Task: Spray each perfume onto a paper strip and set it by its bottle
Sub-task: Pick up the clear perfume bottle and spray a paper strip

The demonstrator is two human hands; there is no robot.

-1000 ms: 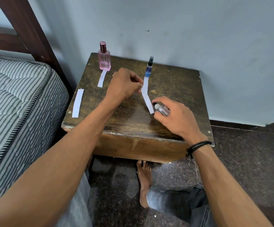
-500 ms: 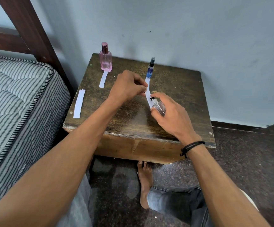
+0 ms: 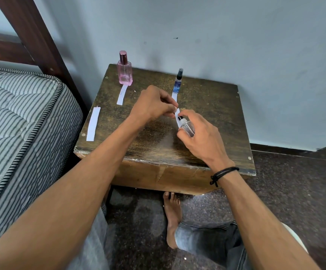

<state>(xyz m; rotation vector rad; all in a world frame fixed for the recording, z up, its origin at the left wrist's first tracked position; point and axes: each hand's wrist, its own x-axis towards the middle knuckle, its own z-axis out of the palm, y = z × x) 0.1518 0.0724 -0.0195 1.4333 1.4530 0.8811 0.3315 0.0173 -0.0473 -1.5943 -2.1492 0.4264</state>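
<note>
Tabletop: dark, worn wooden tabletop (image 3: 212, 106), square, against the wall.
Mattress: grey-and-white striped quilted mattress (image 3: 18, 121), left of it.
Bed frame: dark brown wooden post (image 3: 35, 34).
Wall: pale blue-grey plaster wall (image 3: 236, 36).
Floor: dark speckled stone floor (image 3: 294, 191).

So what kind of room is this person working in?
Most likely a bedroom: a striped mattress on a dark wooden bed frame sits beside a small wooden bedside table against a plain wall.
</note>
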